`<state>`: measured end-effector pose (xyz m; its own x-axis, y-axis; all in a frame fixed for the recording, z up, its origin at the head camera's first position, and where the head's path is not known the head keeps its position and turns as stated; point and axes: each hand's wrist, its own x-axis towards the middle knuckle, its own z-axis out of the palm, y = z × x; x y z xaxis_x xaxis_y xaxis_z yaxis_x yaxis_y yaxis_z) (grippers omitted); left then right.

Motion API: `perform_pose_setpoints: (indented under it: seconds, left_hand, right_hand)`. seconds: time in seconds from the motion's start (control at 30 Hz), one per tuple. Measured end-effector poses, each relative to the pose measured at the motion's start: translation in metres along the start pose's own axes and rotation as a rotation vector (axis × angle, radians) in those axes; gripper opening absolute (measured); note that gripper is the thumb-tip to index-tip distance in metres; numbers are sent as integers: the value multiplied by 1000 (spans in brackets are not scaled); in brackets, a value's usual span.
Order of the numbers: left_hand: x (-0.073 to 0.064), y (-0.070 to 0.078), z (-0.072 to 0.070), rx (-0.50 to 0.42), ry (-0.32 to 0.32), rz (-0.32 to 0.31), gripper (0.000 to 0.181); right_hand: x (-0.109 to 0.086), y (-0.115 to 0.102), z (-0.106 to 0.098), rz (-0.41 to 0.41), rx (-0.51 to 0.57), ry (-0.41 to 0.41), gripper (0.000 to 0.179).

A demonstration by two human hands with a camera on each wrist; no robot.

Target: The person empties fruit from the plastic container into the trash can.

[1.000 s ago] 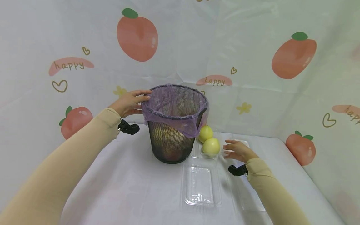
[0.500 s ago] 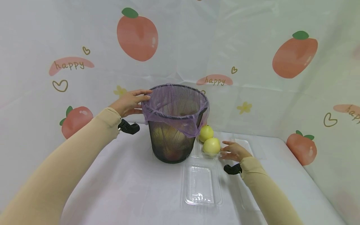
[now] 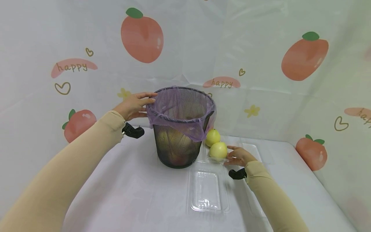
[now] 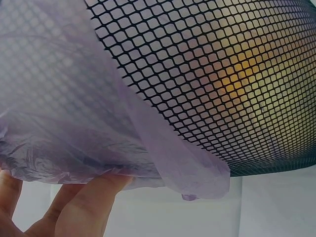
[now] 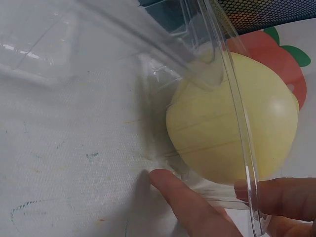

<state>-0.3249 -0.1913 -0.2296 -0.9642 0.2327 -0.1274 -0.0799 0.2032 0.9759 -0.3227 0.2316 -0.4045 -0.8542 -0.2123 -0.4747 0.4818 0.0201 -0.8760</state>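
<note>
A black mesh wastebasket [image 3: 176,151] stands upright, lined with a purple plastic bag [image 3: 191,129] folded over its rim. At the left of the rim, my left hand [image 3: 131,106] touches basket and bag with fairly straight fingers; its fingertip [image 4: 111,185] meets the bag in the left wrist view. Two pale yellow apple-like fruits [image 3: 218,150] sit in a clear plastic box [image 5: 244,133] right of the basket. My right hand [image 3: 239,157] is at the box's right side, fingers and thumb spread about its rim, one finger [image 5: 276,197] near the fruit. A firm grip is not visible.
The box's clear lid [image 3: 205,190] lies folded out toward the front. Another clear plastic piece [image 3: 252,149] lies behind and right of my right hand. Blurred yellow and reddish shapes [image 4: 242,79] show through the basket's mesh. A printed curtain backs the white table [image 3: 130,193].
My right hand has moved left, from apart to the right side of the clear box beside the fruit. My left hand stays at the basket's rim.
</note>
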Motion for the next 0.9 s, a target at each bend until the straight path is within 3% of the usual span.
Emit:
perform_pose_setpoints:
  seconds: [0.23, 0.47, 0.73, 0.9]
  left_hand:
    - [1, 0, 1, 4, 11, -5, 50]
    - [1, 0, 1, 27, 6, 4, 51]
    - [1, 0, 1, 6, 6, 0, 50]
    - [1, -1, 1, 0, 13, -5, 50]
  right_hand:
    - [1, 0, -1, -1, 3, -9, 75]
    - [-4, -2, -1, 8, 52, -56, 81]
    - [-9, -8, -4, -44, 7, -99, 77]
    - [-14, -11, -5, -39, 48, -148, 78]
